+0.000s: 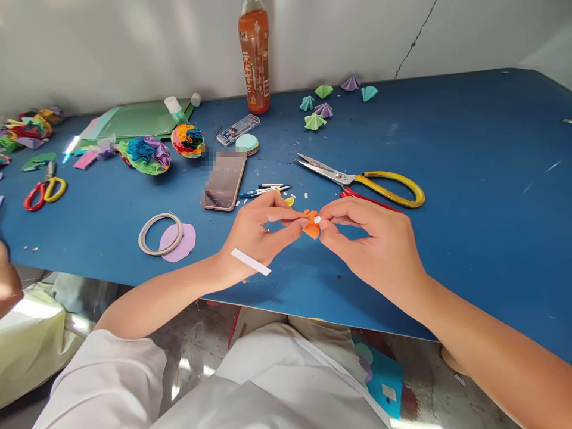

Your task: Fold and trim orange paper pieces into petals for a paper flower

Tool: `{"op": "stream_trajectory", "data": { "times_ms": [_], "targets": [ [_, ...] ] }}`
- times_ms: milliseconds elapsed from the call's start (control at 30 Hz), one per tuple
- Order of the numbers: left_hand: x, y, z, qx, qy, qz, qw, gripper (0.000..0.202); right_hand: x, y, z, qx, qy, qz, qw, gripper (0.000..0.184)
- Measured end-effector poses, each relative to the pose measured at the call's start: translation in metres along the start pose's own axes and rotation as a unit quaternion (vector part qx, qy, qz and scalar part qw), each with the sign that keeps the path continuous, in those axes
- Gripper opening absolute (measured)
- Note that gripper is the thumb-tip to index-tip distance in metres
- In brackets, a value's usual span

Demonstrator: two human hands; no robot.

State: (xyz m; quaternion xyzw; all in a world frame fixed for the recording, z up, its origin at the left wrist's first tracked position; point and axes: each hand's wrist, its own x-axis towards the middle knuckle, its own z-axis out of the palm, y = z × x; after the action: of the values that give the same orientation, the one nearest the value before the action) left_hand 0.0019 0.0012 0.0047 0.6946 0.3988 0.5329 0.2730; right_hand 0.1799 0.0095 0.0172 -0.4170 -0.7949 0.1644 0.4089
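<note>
Small orange folded paper piece [311, 223] is pinched between both hands just above the blue table [469, 196], near its front edge. L hand [259, 232] fingertips closed on its left side; R hand [375, 238] pinches a white tape bit [317, 220] onto it. Step judged: taping the folds shut — next calls for pressing tape flat w/o letting pleats spread. Long axis approx. up-down, tip pointing down toward the wearer; hard to tell exactly.

On the table [469, 179], the scissors [361, 179] lie just behind the right hand [379, 244]. The phone [224, 180] lies behind the left hand [257, 232], with the tape ring [159, 233] off to its left, resting on a paper disc [181, 245]. The bottle [254, 56] stands at the far edge, folded cones [322, 108] to its right. Between both hands sits a folded paper [311, 223].
</note>
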Motion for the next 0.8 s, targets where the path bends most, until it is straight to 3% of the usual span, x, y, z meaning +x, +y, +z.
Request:
{"op": "stream_trajectory", "data": {
  "times_ms": [133, 267, 433, 533, 600, 800],
  "targets": [
    [0.004, -0.002, -0.002, -0.092, 0.01, -0.094, 0.991, 0.004, 0.004, 0.002, -0.003, 0.124, 0.009, 0.092, 0.988, 0.006],
    [0.007, -0.003, -0.001, -0.156, 0.012, -0.153, 0.976, 0.005, 0.01, 0.013, -0.006, 0.106, -0.009, 0.15, 0.983, 0.017],
    [0.008, -0.009, 0.001, -0.19, 0.012, -0.14, 0.972, 0.017, 0.015, 0.028, -0.007, -0.004, -0.009, 0.059, 0.998, 0.018],
    [0.006, -0.012, 0.0, -0.159, -0.009, -0.125, 0.979, 0.016, 0.013, 0.026, -0.007, 0.027, 0.032, 0.039, 0.998, 0.004],
    [0.005, -0.011, -0.001, -0.129, -0.038, -0.122, 0.983, 0.017, 0.009, 0.021, -0.008, 0.046, 0.038, 0.015, 0.998, 0.015],
    [0.004, -0.002, -0.002, -0.121, -0.078, -0.181, 0.973, 0.027, 0.004, 0.014, -0.008, -0.032, 0.003, -0.173, 0.984, 0.022]
  ]
}}
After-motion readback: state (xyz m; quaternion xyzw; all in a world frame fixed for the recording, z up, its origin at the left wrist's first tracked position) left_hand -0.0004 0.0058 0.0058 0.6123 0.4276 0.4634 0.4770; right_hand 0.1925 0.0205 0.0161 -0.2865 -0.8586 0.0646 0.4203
